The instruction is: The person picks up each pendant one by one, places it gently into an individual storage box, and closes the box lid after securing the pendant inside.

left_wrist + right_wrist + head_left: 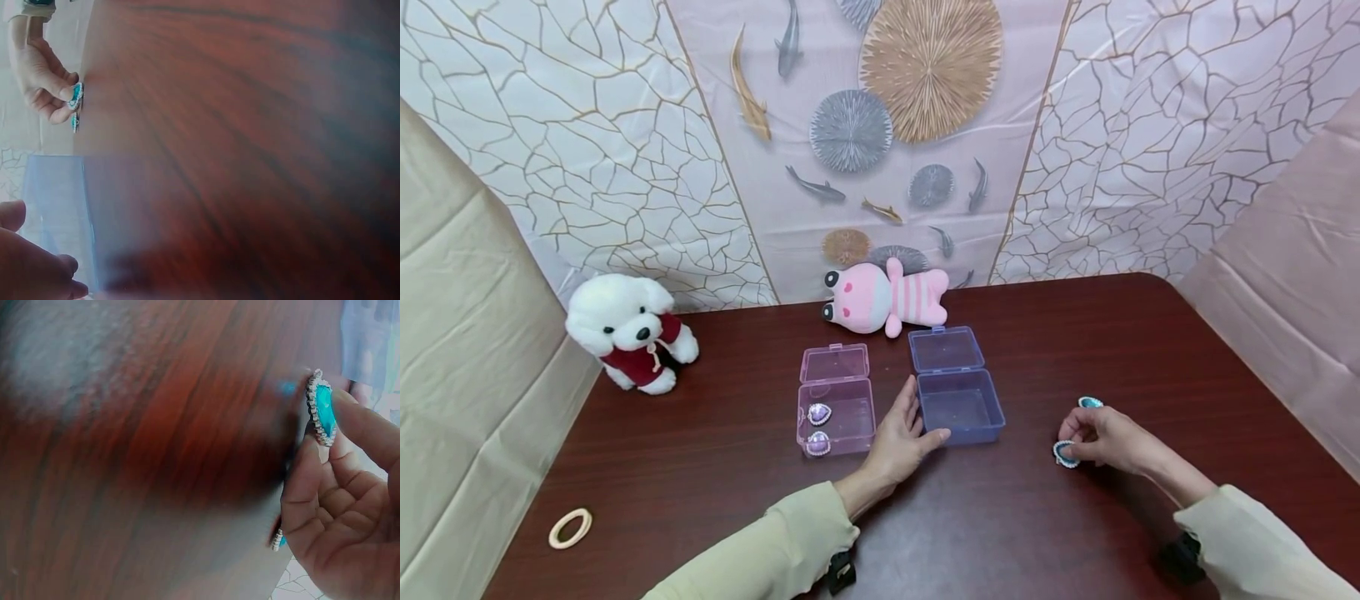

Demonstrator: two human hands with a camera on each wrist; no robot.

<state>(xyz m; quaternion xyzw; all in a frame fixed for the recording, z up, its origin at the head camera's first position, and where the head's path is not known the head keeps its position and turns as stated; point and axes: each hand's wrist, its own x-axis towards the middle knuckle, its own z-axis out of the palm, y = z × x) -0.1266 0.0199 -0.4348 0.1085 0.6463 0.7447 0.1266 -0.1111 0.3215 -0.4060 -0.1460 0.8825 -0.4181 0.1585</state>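
Note:
My right hand [1111, 442] pinches a teal gem charm [324, 411] with a beaded silver edge between thumb and fingers, just over the table. Behind that hand lies a second teal gem [1090, 402], partly covered by it in the right wrist view. An open blue plastic box [964, 434] has its lid folded back and nothing inside. My left hand [897, 446] rests along its left side, fingers extended, thumb at the front corner. To the left, an open pink box [847, 447] holds a purple heart gem [819, 414] and another purple gem [817, 443].
A pink striped plush toy [887, 300] lies behind the boxes. At the back left sits a white plush dog [632, 329] in a red garment. A pale ring [570, 514] lies near the table's left edge. Patterned cloth hangs behind the table.

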